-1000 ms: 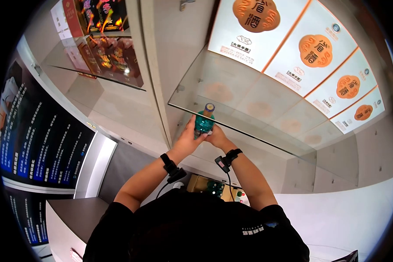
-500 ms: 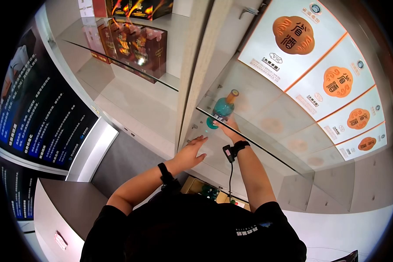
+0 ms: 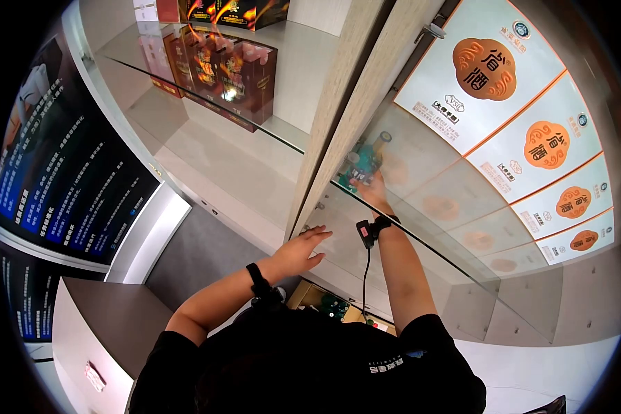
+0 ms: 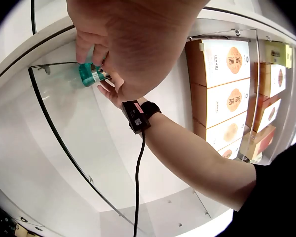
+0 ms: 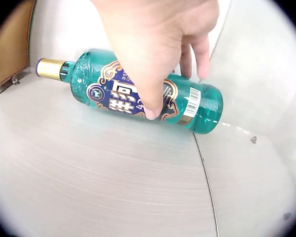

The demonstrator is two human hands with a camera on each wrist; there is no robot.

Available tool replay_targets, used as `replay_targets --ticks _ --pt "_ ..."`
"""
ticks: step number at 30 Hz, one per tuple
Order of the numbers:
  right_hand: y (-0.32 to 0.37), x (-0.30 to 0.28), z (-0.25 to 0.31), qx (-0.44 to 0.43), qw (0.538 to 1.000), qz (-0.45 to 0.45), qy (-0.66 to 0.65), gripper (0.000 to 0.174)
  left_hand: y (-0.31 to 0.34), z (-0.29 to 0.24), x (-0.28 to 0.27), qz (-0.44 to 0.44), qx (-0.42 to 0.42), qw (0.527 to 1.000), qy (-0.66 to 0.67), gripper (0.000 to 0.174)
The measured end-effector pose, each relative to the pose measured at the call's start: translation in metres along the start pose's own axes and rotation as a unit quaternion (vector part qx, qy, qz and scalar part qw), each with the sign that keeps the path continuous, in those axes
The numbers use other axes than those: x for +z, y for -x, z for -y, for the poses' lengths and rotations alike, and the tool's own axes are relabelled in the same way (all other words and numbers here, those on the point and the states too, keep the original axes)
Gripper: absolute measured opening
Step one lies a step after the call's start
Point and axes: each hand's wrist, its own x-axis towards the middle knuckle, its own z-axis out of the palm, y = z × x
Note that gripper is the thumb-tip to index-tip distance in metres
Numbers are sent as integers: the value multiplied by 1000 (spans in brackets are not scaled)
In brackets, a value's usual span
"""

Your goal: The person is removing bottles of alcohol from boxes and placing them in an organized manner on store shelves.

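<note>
The right hand (image 3: 374, 192) gripped the teal bottle (image 5: 148, 91) round its body, opened only as wide as the bottle was thick. The thumb lay across the blue and gold label, covering part of its print; the other fingers went behind the glass, so their contact was mostly hidden. The bottle was at the left end of the glass shelf (image 3: 421, 169), beyond the shelf's near edge and beside the upright divider (image 3: 345, 117). It looked tilted in the head view, its gold cap (image 5: 50, 68) to the far side. Whether its base touched the shelf could not be told.

The left hand (image 3: 295, 255) held nothing. Its fingers were extended and its thumb stood apart, on the near side of the shelf and left of the right forearm. In the left wrist view its palm filled the top and hid part of the bottle, though the head view showed the two apart.

White boxes (image 3: 483, 69) with orange emblems stood in a row to the right of the bottle, the last ones small towards the picture's edge. Left of the divider were dark flame-print boxes (image 3: 221, 76), the upper ones cut off. Near the person's body, a carton (image 3: 302, 295) with green items was largely covered by the black shirt (image 3: 310, 366).
</note>
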Motion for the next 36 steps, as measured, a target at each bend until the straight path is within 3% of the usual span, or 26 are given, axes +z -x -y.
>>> replay_targets --ticks 4,6,9,16,25,31,36 --pt "-2 1 -2 5 999 -7 -34 71 0 -2 -4 10 6 1000 4 59" --pt "-7 0 -7 5 996 -24 87 72 -1 1 -4 13 9 1000 2 59" --pt "-10 0 -11 34 990 -47 126 76 -1 2 -4 18 13 1000 2 59" --pt "-12 5 -7 41 990 -88 104 79 0 0 -9 36 13 999 0 58" --pt "-20 9 12 77 977 -116 161 64 -1 0 -14 61 14 998 8 58" --pt "-17 11 16 88 969 -137 185 67 1 0 -14 65 16 998 -4 57" --pt "-8 18 18 91 977 -149 119 83 2 4 -8 62 19 998 -12 57"
